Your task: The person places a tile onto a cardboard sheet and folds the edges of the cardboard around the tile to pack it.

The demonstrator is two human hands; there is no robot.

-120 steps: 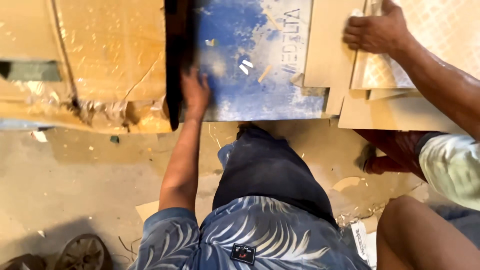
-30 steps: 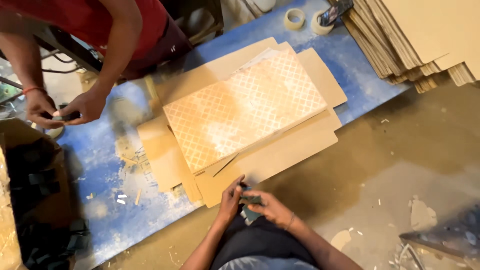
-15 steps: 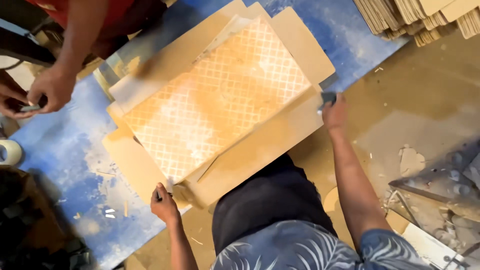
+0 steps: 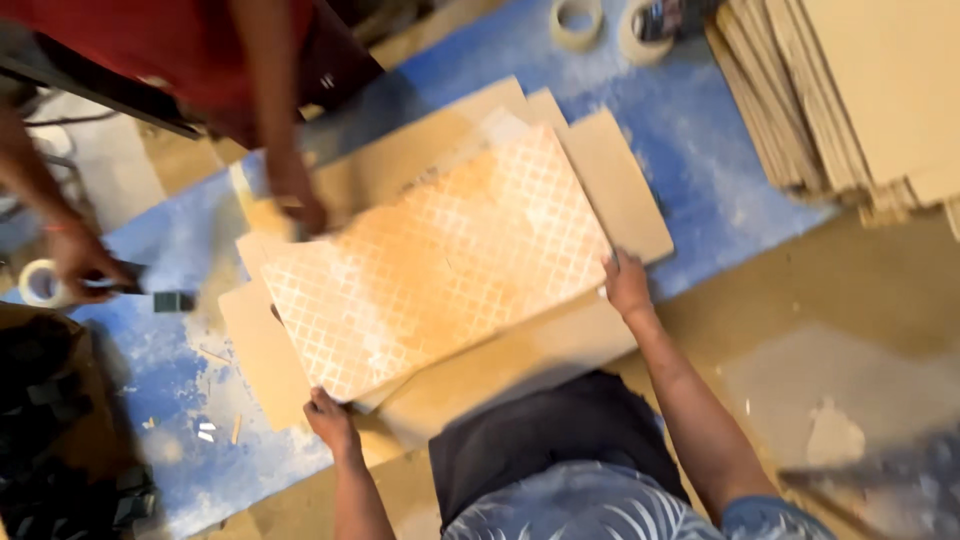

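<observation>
Left hand (image 4: pixel 328 418) fingers grip the near-left corner of the tile (image 4: pixel 435 260); right hand (image 4: pixel 627 283) fingers grip its right edge. Tile lies patterned side up on flat cardboard (image 4: pixel 520 365), on the blue table (image 4: pixel 700 130). Co-worker's hand (image 4: pixel 298 195) touches the tile's far-left edge. Tape rolls (image 4: pixel 577 22) far; cardboard stack (image 4: pixel 860 90) far right.

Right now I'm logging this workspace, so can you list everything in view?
tile: one, orange with white lattice, on the cardboard
flat cardboard: several tan pieces, under the tile
blue mat: one, on the floor
tape rolls: two, pale, top edge
cardboard stack: one, tan, top right
co-worker's hand: on the tile's far edge
co-worker's other hand: holding a tape roll
left hand: at the tile's near corner
right hand: at the tile's right corner
</observation>
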